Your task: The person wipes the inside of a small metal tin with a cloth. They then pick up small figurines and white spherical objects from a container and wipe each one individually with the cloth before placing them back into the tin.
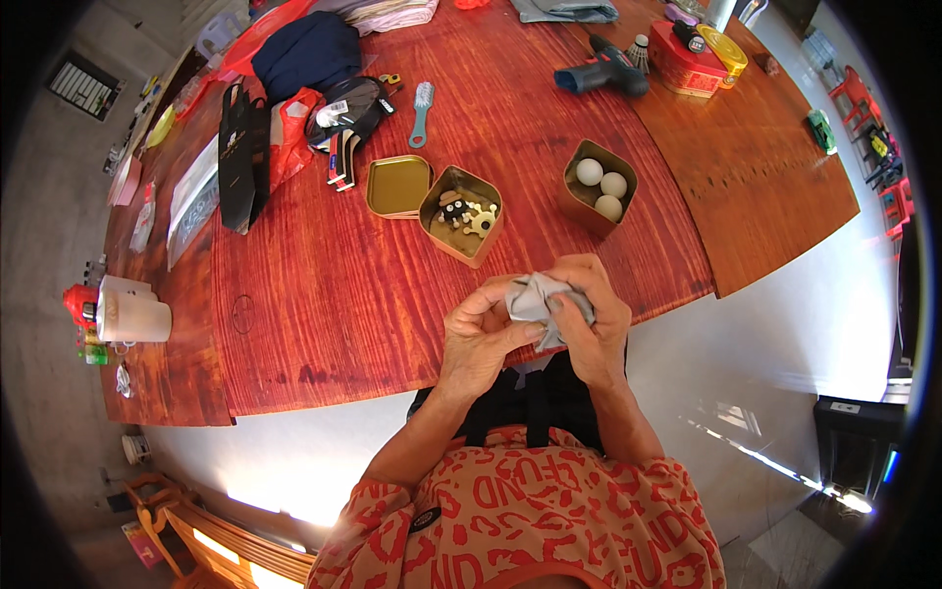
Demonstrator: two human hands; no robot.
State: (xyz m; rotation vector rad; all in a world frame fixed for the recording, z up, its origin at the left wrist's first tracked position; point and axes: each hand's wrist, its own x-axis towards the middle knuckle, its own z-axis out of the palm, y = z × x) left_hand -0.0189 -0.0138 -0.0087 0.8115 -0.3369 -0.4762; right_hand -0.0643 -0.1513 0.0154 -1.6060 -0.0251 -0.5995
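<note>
Both my hands hold a crumpled grey cloth (538,299) over the near edge of the red wooden table (343,294). My left hand (478,334) pinches its lower left side, and my right hand (597,319) wraps around its right side. Just beyond my hands stands an open gold tin (461,217) with small black and gold pieces inside, its lid (397,186) lying beside it on the left. A second gold tin (600,187) to the right holds three white balls.
On the table's far side lie a blue cordless drill (603,71), a red and yellow box (697,57), a teal brush (422,111), a black bag (240,157) and dark clothing (306,54). A white mug (130,312) stands at the left.
</note>
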